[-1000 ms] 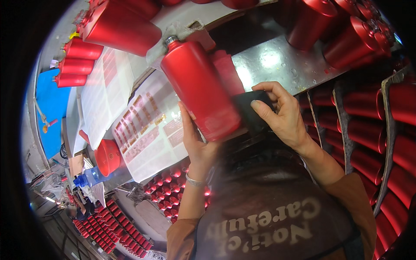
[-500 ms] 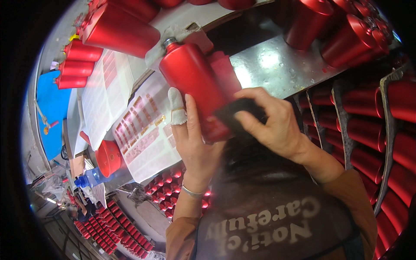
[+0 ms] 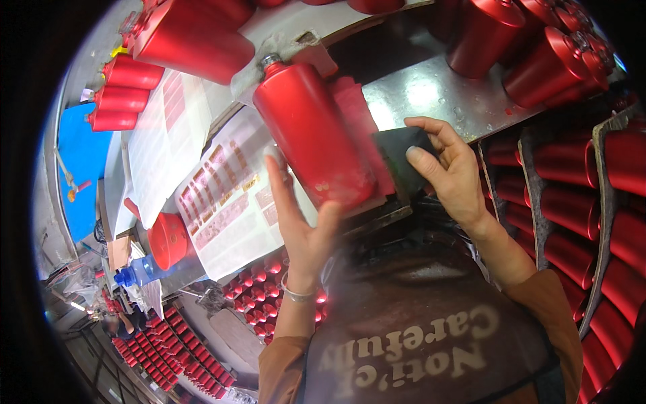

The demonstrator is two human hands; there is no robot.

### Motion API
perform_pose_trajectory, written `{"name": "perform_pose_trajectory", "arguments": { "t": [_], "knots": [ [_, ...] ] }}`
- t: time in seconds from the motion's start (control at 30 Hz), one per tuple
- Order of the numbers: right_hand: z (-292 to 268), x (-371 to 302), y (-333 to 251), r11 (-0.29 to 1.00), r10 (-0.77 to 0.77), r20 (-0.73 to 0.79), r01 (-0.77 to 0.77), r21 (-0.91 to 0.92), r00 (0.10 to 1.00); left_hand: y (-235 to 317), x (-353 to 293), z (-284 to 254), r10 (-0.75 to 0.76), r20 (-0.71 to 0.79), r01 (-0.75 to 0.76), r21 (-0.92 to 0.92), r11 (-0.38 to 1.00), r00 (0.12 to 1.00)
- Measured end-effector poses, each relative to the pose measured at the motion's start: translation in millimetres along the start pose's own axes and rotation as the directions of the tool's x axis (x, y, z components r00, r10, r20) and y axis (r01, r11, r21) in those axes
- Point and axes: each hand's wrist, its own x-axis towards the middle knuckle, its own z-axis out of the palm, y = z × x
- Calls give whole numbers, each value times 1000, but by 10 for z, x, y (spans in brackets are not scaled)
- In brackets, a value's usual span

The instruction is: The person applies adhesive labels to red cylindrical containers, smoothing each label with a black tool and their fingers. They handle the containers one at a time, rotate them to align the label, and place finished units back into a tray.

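Observation:
A red metal bottle [image 3: 306,124] with a threaded silver neck lies on its side, its neck pointing away from me and its base toward me. Pale marks show on its surface close to the base. Spread fingers and thumb of my left hand [image 3: 299,232] frame the base's left side; whether they touch it I cannot tell. My right hand [image 3: 456,176] pinches a thin black pad [image 3: 398,151], apart from the bottle on its right. Under the bottle, a red cloth [image 3: 355,111] sticks out. Left of it lies a sheet of printed decals [image 3: 222,222].
Red bottles [image 3: 484,30] stand at the far right and far left. A metal tabletop [image 3: 431,94] reaches behind my right hand. Racks of red bottles [image 3: 565,202] fill the right side. At left are a red tub [image 3: 168,241] and a blue-capped clear bottle [image 3: 142,271].
My right hand has drawn the black pad off the bottle's base and moved right. My left hand has loosened from the bottle, its thumb now showing near the base.

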Motion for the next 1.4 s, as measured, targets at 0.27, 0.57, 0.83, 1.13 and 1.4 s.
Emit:
{"name": "perform_pose_trajectory", "arguments": {
  "t": [0.27, 0.57, 0.83, 1.13, 1.4],
  "knots": [
    [367, -46, -209, 733, -468, 254, 532, -423, 847, 258, -1, 70, 206, 193, -282, 706, 650, 959],
    [14, 116, 115, 856, -100, 134, 154, -493, 986, 54, 13, -36, 230, 96, -247, 500, 830, 968],
    [280, -32, -189, 843, -318, 171, 360, -400, 933, 154, -40, 67, 289, 92, -288, 578, 764, 953],
    [69, 77, -68, 895, -86, 58, 103, -434, 995, 103, 61, -36, 222, 99, -243, 444, 862, 970],
    [296, -41, -62, 697, -392, 310, 499, -515, 866, 181, -22, 74, 303, 144, -319, 663, 677, 942]
  ]
}}
